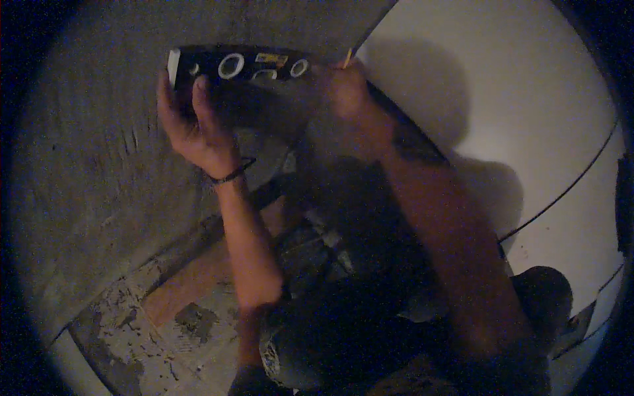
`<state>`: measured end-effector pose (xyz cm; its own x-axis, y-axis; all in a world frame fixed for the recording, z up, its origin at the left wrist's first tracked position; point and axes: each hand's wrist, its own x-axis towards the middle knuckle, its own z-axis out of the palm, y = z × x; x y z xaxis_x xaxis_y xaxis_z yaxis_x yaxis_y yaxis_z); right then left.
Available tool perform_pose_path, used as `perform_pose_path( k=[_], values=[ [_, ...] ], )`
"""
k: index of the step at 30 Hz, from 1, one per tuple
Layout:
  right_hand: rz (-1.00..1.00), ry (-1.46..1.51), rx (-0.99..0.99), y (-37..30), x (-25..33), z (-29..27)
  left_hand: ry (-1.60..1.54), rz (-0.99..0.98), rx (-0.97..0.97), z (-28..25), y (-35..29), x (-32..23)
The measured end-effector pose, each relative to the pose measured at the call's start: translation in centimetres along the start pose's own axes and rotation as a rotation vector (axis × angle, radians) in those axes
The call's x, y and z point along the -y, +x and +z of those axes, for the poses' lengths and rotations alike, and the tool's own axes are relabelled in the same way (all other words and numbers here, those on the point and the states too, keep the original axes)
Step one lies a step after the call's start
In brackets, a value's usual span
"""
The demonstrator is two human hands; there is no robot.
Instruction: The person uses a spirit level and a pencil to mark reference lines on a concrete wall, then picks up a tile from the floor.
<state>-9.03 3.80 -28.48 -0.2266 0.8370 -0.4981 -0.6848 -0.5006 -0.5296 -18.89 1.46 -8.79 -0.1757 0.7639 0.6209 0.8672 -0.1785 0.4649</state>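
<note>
Since that black level [249, 66] looks stiff and light, hold its end like your left hand [197, 135] does, though your right hand's [347, 91] grip I can't tell.

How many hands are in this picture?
2: the left hand at the left end of the black spirit level, the right hand by its right end. Darkness could hide others.

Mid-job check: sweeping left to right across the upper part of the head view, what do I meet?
Left hand, yellow label on the black spirit level, small pale-rimmed window farther along it, right hand, large pale panel.
</note>
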Motion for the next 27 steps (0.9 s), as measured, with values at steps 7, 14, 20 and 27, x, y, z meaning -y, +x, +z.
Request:
perform_pose_path(
  k=[7, 14, 20, 27],
  values=[
    [-0.113, 0.071, 0.012, 3.5, -4.1, 1.4, -0.089, 0.114, 0.019, -1.0, 1.1, 4.0],
    [-0.056, 0.075, 0.027, 3.5, -1.9, 2.6, -0.157, 0.113, 0.011, -0.2, 1.2, 2.8],
    [-0.036, 0.217, 0.186, 3.7, -1.9, 2.2, -0.097, 0.154, 0.032, -1.4, 1.9, 1.6],
    [-0.088, 0.108, 0.126, 5.3, -4.4, 1.7, -0.16, 0.12, 0.04, -0.8, 1.3, 1.7]
  ],
)
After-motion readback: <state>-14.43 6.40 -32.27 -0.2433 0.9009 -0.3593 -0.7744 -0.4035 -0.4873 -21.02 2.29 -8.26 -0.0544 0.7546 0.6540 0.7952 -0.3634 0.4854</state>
